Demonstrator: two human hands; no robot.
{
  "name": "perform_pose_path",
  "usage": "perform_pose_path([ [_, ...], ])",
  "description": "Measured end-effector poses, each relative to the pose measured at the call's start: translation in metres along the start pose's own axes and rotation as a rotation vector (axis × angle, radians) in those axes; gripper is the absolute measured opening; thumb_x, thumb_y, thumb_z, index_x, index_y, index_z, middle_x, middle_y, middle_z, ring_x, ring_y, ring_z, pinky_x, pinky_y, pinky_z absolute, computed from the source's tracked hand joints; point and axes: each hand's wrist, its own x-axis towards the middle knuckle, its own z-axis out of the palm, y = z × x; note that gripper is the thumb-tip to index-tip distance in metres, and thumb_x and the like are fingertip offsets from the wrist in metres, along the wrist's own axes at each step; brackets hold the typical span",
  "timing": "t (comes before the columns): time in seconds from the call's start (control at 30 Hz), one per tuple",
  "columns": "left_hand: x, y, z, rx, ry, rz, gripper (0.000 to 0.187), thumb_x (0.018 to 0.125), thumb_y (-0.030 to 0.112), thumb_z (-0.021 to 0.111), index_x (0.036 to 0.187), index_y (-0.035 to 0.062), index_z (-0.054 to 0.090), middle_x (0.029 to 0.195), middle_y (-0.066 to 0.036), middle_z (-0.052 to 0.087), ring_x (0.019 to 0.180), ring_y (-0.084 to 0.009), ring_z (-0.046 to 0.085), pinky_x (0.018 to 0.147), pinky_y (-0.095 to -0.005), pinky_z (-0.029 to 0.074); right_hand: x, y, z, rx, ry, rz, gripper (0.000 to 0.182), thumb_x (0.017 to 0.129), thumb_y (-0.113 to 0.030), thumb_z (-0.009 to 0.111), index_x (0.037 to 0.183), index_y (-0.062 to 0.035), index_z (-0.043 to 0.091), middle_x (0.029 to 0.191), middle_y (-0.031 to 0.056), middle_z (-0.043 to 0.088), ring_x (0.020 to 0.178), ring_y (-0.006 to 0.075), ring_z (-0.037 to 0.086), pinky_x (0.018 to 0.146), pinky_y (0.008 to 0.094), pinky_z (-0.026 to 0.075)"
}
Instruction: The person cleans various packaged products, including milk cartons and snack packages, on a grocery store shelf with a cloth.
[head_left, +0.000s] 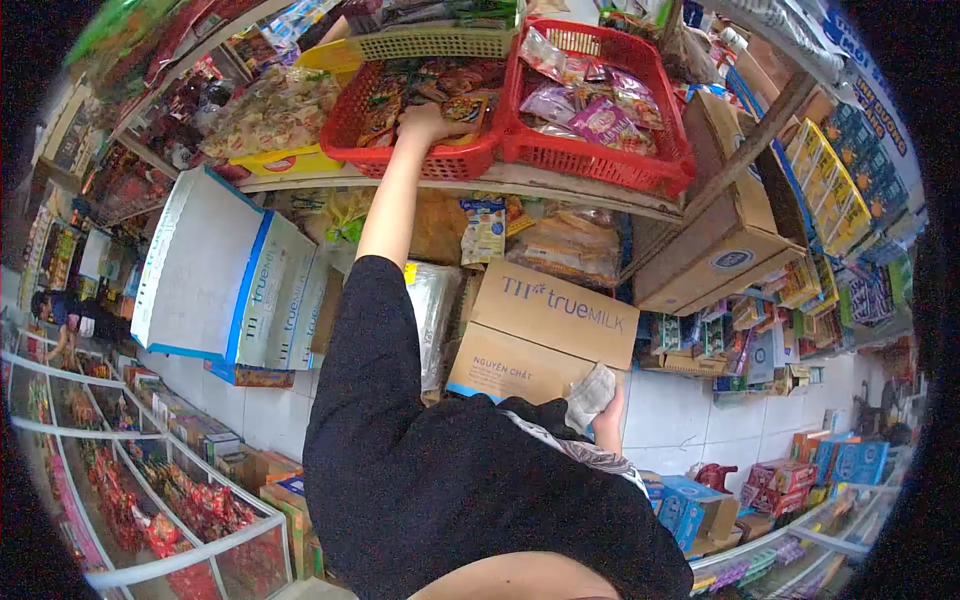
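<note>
My left hand (424,124) reaches into a red plastic basket (410,162) of small packets on the shelf. Its fingers rest among the packets, and their tips are partly hidden. Low at the right, my right hand (609,424) is closed on a crumpled grey-white cloth (591,396), in front of a brown milk carton (550,330). A second red basket (600,168), holding purple and clear packets, stands right of the first.
A yellow-edged tray of wrapped goods (285,162) is left of the baskets. Below it stands an open blue-and-white carton (200,260). A tall brown box (735,250) leans at the right. A person (80,318) is at the far left.
</note>
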Motion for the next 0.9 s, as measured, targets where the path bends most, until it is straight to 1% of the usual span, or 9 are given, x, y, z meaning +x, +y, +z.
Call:
perform_pose_path([
  [0.13,-0.009,-0.005,-0.014,-0.271,-0.005,0.085,0.080,0.040,0.056,0.061,0.089,-0.0061,0.048,0.090,-0.020,0.051,0.082,-0.0259,0.051,0.071,-0.0309,0.039,0.001,0.003,-0.005,0.000,-0.025,0.038,0.039,0.073,-0.033,0.031,0.095,-0.0054,0.048,0.094,0.0101,0.050,0.087,0.0267,0.047,0.075,0.0397,0.037],
  [0.2,-0.002,-0.006,-0.019,-0.379,-0.336,-0.086,0.082,0.038,0.049,0.066,0.092,-0.0083,0.046,0.092,-0.019,0.050,0.083,-0.0256,0.050,0.070,-0.0312,0.039,0.004,-0.001,-0.004,0.004,-0.021,0.052,0.039,0.073,-0.033,0.031,0.096,-0.0053,0.047,0.094,0.0103,0.050,0.087,0.0269,0.047,0.076,0.0397,0.037],
  [0.23,0.013,-0.015,0.004,-0.375,-0.126,-0.022,0.084,0.035,0.045,0.070,0.092,-0.0108,0.045,0.091,-0.021,0.050,0.084,-0.0254,0.050,0.069,-0.0308,0.040,0.007,-0.001,-0.008,-0.007,-0.018,0.045,0.039,0.073,-0.033,0.032,0.096,-0.0057,0.047,0.094,0.0104,0.050,0.087,0.0267,0.047,0.076,0.0397,0.037],
  [0.33,0.026,-0.022,0.015,-0.647,-0.081,0.023,0.085,0.038,0.042,0.071,0.096,-0.0129,0.041,0.092,-0.022,0.049,0.084,-0.0255,0.049,0.068,-0.0320,0.040,0.011,-0.001,-0.012,0.005,-0.062,0.020,0.039,0.072,-0.034,0.032,0.096,-0.0063,0.047,0.094,0.0103,0.050,0.087,0.0262,0.047,0.076,0.0396,0.037],
  [0.47,-0.001,-0.013,-0.015,-1.395,-0.346,-0.015,0.047,0.068,0.014,0.056,0.103,-0.0080,0.034,0.093,-0.016,0.048,0.083,-0.0213,0.050,0.068,-0.0313,0.044,-0.003,-0.004,0.003,0.045,-0.081,0.045,0.039,0.072,-0.034,0.033,0.096,-0.0068,0.047,0.096,0.0104,0.049,0.087,0.0282,0.046,0.075,0.0422,0.036],
  [0.53,-0.022,-0.010,-0.026,-1.870,-0.336,0.117,0.035,0.074,0.011,0.046,0.103,-0.0039,0.035,0.095,-0.015,0.048,0.085,-0.0246,0.049,0.071,-0.0358,0.043,-0.010,-0.006,0.008,0.044,-0.059,0.022,0.040,0.072,-0.035,0.033,0.097,-0.0069,0.047,0.095,0.0104,0.049,0.087,0.0286,0.046,0.075,0.0429,0.036],
  [0.67,-0.096,0.024,-0.048,-2.107,-0.127,0.388,0.029,0.077,0.006,0.037,0.104,-0.0007,0.034,0.100,-0.013,0.045,0.090,-0.0247,0.047,0.076,-0.0384,0.040,-0.022,-0.015,0.024,0.054,-0.093,0.010,0.040,0.073,-0.037,0.033,0.097,-0.0075,0.046,0.095,0.0103,0.049,0.087,0.0281,0.046,0.075,0.0432,0.037],
  [0.87,-0.189,0.076,0.057,-2.321,-0.425,0.115,0.032,0.077,0.013,0.039,0.107,0.0049,0.032,0.102,-0.010,0.043,0.090,-0.0235,0.046,0.074,-0.0389,0.041,-0.059,-0.029,0.110,0.028,-0.239,-0.138,0.031,0.071,-0.032,0.043,0.090,-0.0084,0.047,0.086,0.0069,0.051,0.079,0.0242,0.049,0.071,0.0413,0.038],
  [0.9,-0.204,0.077,0.086,-2.371,-0.681,-0.016,0.034,0.077,0.022,0.039,0.107,0.0050,0.034,0.102,-0.011,0.044,0.091,-0.0247,0.046,0.075,-0.0387,0.040,-0.073,-0.029,0.128,0.032,-0.231,-0.142,0.031,0.071,-0.032,0.043,0.090,-0.0084,0.047,0.086,0.0069,0.051,0.079,0.0242,0.049,0.071,0.0413,0.038],
])
